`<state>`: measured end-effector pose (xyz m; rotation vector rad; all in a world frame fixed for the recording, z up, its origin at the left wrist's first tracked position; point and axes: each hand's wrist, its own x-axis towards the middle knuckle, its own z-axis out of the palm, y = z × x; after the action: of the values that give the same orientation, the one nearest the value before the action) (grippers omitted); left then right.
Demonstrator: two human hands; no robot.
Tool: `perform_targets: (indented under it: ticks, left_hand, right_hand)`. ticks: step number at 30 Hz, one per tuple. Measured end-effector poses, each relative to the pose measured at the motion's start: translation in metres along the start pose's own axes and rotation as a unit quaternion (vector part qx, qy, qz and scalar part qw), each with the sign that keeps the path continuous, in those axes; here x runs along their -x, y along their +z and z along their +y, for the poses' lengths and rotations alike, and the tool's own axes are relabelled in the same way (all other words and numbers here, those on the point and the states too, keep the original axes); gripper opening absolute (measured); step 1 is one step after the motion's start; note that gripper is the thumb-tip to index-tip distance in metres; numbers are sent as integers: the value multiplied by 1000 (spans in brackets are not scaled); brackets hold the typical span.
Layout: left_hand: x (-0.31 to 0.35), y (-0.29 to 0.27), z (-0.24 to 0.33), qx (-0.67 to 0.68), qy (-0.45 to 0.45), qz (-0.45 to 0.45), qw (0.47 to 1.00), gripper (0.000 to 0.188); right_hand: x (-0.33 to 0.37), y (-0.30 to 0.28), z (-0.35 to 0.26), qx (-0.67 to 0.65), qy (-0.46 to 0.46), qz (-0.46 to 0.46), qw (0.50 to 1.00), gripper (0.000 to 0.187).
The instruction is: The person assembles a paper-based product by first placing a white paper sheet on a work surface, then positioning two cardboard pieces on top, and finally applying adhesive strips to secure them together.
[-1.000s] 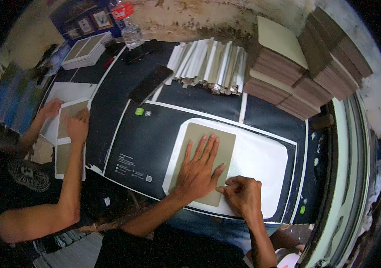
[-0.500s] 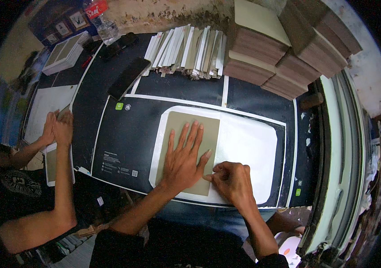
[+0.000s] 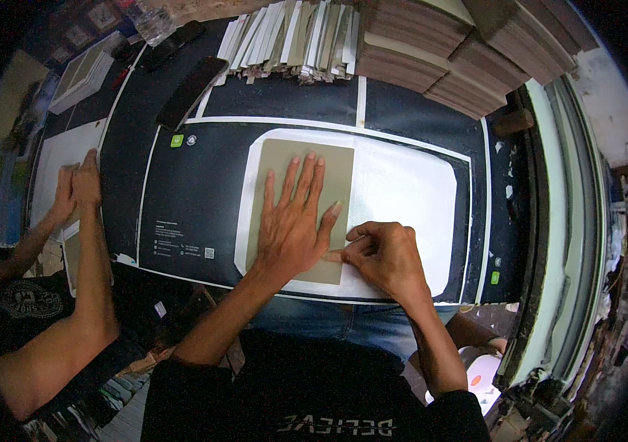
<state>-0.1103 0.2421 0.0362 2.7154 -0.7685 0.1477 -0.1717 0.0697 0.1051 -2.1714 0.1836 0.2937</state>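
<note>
The left hand (image 3: 295, 221) lies flat, palm down with fingers spread and pointing away, while the right hand (image 3: 386, 254) curls beside it, fingertips pinched near the left thumb, both forearms reaching forward.

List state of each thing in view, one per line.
left hand: flat, fingers spread, pressing the board.
right hand: fingers pinched at the board's lower right edge.
grey-green board: lying flat on the white sheet.
white sheet: flat on the dark mat.
phone: face down, screen hidden.
cardboard stacks: piled, leaning.
</note>
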Motion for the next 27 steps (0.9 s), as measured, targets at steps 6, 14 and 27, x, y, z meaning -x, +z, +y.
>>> perform_targets:
  ticks: [6,14,27]
  left_hand:
    - [-2,-3,0,-2,4,4,1000,69]
    - [-1,-6,3,23,-7,-1,1000,67]
    - [-3,-6,7,40,-4,-11,999,73]
  right_hand:
    - [-1,9,6,35,-7,15,999,30]
    - [2,14,4,117,-20,-8,993,34]
    - [-187,-187,-83,318,-459,448,698,33]
